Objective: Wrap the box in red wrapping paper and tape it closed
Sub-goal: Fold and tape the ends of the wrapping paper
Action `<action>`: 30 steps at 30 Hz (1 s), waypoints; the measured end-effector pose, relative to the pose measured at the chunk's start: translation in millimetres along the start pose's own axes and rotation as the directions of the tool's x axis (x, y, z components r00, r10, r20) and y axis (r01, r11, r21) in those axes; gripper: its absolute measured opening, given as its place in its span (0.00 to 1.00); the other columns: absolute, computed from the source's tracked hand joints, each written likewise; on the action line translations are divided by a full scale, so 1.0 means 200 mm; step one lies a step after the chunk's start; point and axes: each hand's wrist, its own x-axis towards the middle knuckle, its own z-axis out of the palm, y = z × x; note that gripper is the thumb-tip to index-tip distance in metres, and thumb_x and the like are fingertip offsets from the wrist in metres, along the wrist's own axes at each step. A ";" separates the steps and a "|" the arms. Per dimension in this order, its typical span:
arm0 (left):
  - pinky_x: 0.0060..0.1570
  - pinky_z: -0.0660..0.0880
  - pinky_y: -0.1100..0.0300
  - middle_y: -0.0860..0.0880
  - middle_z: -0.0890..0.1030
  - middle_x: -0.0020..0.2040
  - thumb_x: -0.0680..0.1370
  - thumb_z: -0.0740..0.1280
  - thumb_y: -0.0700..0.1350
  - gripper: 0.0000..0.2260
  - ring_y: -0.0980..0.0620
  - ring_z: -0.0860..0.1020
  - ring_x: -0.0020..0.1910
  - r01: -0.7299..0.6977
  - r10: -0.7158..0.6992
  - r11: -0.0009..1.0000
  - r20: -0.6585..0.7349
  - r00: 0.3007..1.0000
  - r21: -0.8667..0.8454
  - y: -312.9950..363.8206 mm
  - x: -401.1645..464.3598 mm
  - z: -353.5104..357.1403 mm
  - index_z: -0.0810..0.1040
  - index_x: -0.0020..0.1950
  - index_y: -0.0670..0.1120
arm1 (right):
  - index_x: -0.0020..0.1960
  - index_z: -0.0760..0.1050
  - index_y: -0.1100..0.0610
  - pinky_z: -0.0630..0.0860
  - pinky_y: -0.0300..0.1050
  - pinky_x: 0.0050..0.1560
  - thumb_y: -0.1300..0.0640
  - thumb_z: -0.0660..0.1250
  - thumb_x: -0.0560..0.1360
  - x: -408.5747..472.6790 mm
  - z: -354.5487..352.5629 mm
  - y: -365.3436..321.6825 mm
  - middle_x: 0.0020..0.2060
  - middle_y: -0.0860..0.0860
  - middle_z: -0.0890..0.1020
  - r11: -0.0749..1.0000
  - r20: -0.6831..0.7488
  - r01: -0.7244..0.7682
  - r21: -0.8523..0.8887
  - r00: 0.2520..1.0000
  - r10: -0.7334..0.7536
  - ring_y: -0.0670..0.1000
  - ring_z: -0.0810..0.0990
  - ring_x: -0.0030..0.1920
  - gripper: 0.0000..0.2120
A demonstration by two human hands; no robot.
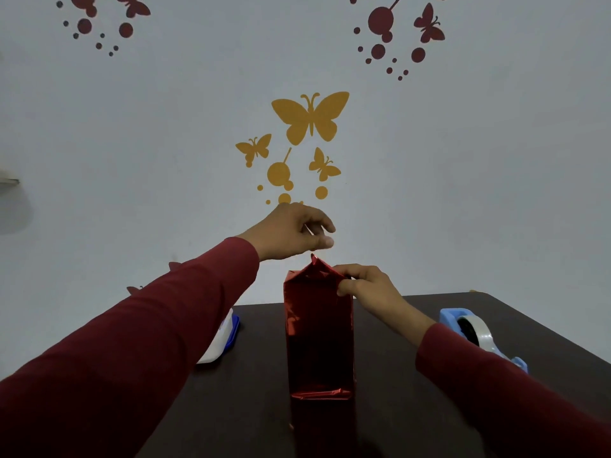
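Tall box in shiny red wrapping paper stands upright on a dark table, two hands at its top.

At the left lies a white and blue plastic object (222,338), half hidden by the dark red sleeve. The left hand (291,231) hovers just above the pointed paper peak, fingers curled narrow, thumb near forefinger, holding nothing I can see. The box (319,338) is in the middle of the table (396,408); its foil is glossy and creased, folded at the bottom. The right hand (367,284) pinches the folded paper at the top right corner. At the right stands a light blue tape dispenser (476,328) with a clear roll.
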 end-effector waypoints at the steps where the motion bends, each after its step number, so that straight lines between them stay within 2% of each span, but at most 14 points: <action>1: 0.50 0.77 0.61 0.58 0.84 0.50 0.73 0.77 0.60 0.21 0.60 0.82 0.46 0.043 -0.043 0.999 0.049 0.998 0.004 0.00 0.00 0.00 0.81 0.63 0.56 | 0.53 0.87 0.48 0.75 0.36 0.50 0.65 0.68 0.72 0.00 0.00 0.00 0.45 0.47 0.88 1.000 -0.006 -0.006 -0.001 1.000 0.006 0.46 0.84 0.51 0.17; 3: 0.50 0.73 0.62 0.60 0.82 0.53 0.66 0.79 0.66 0.31 0.60 0.80 0.49 0.123 -0.151 0.982 0.208 0.966 0.143 -0.01 -0.01 0.00 0.76 0.65 0.58 | 0.53 0.87 0.47 0.75 0.38 0.51 0.64 0.69 0.71 0.01 0.00 0.00 0.46 0.46 0.88 1.000 -0.017 -0.009 -0.006 1.000 0.009 0.46 0.84 0.51 0.17; 5: 0.44 0.71 0.63 0.59 0.82 0.46 0.69 0.80 0.61 0.25 0.59 0.79 0.45 0.103 -0.178 0.962 0.296 0.939 0.252 -0.02 -0.01 0.01 0.80 0.62 0.54 | 0.52 0.87 0.47 0.74 0.36 0.49 0.65 0.69 0.72 0.00 0.01 0.00 0.44 0.44 0.87 1.000 -0.014 -0.005 -0.011 1.000 0.004 0.44 0.83 0.49 0.17; 7: 0.41 0.71 0.65 0.57 0.82 0.36 0.73 0.79 0.51 0.13 0.60 0.80 0.37 0.077 -0.116 0.983 0.233 0.966 0.169 -0.02 0.00 0.01 0.86 0.56 0.50 | 0.52 0.87 0.48 0.73 0.34 0.47 0.65 0.68 0.72 -0.01 0.01 -0.01 0.43 0.45 0.87 1.000 -0.009 -0.005 -0.007 1.000 0.005 0.44 0.83 0.47 0.17; 8: 0.43 0.73 0.65 0.55 0.84 0.35 0.74 0.79 0.48 0.10 0.62 0.82 0.37 0.095 -0.106 0.993 0.181 0.978 0.067 -0.03 0.00 0.00 0.86 0.55 0.49 | 0.52 0.87 0.48 0.74 0.34 0.47 0.65 0.68 0.72 -0.01 0.00 -0.01 0.43 0.46 0.87 1.000 -0.008 -0.004 -0.005 1.000 0.004 0.45 0.84 0.48 0.17; 10: 0.50 0.77 0.64 0.51 0.87 0.39 0.74 0.79 0.45 0.09 0.58 0.86 0.41 0.137 -0.123 0.983 0.109 0.986 -0.123 -0.03 -0.01 -0.02 0.86 0.54 0.48 | 0.53 0.87 0.48 0.75 0.36 0.49 0.65 0.68 0.72 -0.01 0.00 -0.01 0.46 0.49 0.88 1.000 -0.005 -0.007 -0.002 1.000 0.007 0.47 0.84 0.51 0.17; 12: 0.47 0.76 0.64 0.50 0.88 0.40 0.74 0.79 0.43 0.09 0.56 0.87 0.43 0.163 -0.151 0.968 0.075 0.986 -0.189 -0.04 -0.02 -0.02 0.86 0.53 0.47 | 0.53 0.87 0.48 0.75 0.36 0.50 0.65 0.68 0.72 -0.01 0.00 -0.01 0.47 0.49 0.88 1.000 0.004 -0.009 0.001 1.000 0.009 0.48 0.84 0.52 0.18; 15: 0.45 0.76 0.63 0.50 0.88 0.41 0.73 0.79 0.43 0.08 0.60 0.85 0.43 0.200 -0.207 0.944 0.003 0.978 -0.262 -0.06 -0.03 0.02 0.87 0.52 0.49 | 0.52 0.88 0.48 0.79 0.44 0.56 0.65 0.68 0.71 0.00 0.00 0.00 0.46 0.51 0.88 1.000 -0.002 -0.008 -0.007 1.000 0.008 0.52 0.84 0.53 0.18; 18: 0.45 0.77 0.61 0.51 0.88 0.42 0.73 0.79 0.44 0.07 0.58 0.85 0.44 0.211 -0.279 0.894 -0.124 0.952 -0.394 -0.08 -0.03 0.05 0.87 0.50 0.50 | 0.51 0.88 0.48 0.79 0.49 0.59 0.66 0.68 0.71 0.01 0.00 0.00 0.44 0.50 0.87 1.000 -0.009 -0.009 -0.019 1.000 0.009 0.51 0.84 0.50 0.18; 21: 0.47 0.77 0.69 0.54 0.87 0.43 0.75 0.78 0.44 0.05 0.62 0.84 0.44 0.113 -0.295 0.900 -0.397 0.869 -0.420 -0.04 -0.04 0.07 0.87 0.50 0.50 | 0.54 0.87 0.46 0.79 0.44 0.57 0.66 0.68 0.71 0.00 -0.01 0.00 0.46 0.47 0.88 1.000 0.012 0.007 -0.026 1.000 -0.007 0.47 0.85 0.50 0.20; 24: 0.45 0.75 0.74 0.57 0.86 0.45 0.77 0.75 0.43 0.05 0.64 0.82 0.44 -0.062 -0.138 0.950 -0.592 0.794 -0.305 0.12 -0.09 0.13 0.87 0.52 0.49 | 0.61 0.85 0.43 0.74 0.41 0.65 0.63 0.71 0.71 -0.02 -0.03 0.00 0.58 0.39 0.85 0.999 -0.015 0.046 -0.021 0.999 -0.046 0.41 0.80 0.62 0.23; 26: 0.44 0.75 0.71 0.58 0.85 0.44 0.77 0.74 0.42 0.05 0.61 0.81 0.44 -0.176 -0.028 0.950 -0.632 0.774 -0.257 0.23 -0.13 0.21 0.87 0.52 0.49 | 0.63 0.83 0.43 0.69 0.37 0.65 0.61 0.71 0.73 -0.06 -0.07 -0.02 0.62 0.36 0.82 0.998 -0.067 0.056 -0.042 0.996 -0.059 0.38 0.75 0.66 0.22; 28: 0.45 0.75 0.68 0.59 0.85 0.45 0.77 0.74 0.40 0.07 0.58 0.82 0.45 -0.259 0.052 0.935 -0.631 0.774 -0.241 0.30 -0.16 0.32 0.86 0.53 0.49 | 0.60 0.84 0.44 0.72 0.34 0.59 0.61 0.69 0.76 -0.11 -0.13 -0.01 0.57 0.37 0.83 0.998 -0.158 0.029 -0.061 0.987 -0.038 0.38 0.78 0.61 0.18; 30: 0.46 0.76 0.65 0.59 0.84 0.46 0.77 0.74 0.40 0.07 0.56 0.82 0.46 -0.297 0.095 0.923 -0.603 0.792 -0.244 0.33 -0.16 0.47 0.86 0.53 0.49 | 0.54 0.87 0.44 0.78 0.40 0.57 0.59 0.68 0.76 -0.19 -0.21 0.01 0.51 0.39 0.86 0.998 -0.272 -0.035 -0.059 0.962 0.018 0.40 0.81 0.55 0.13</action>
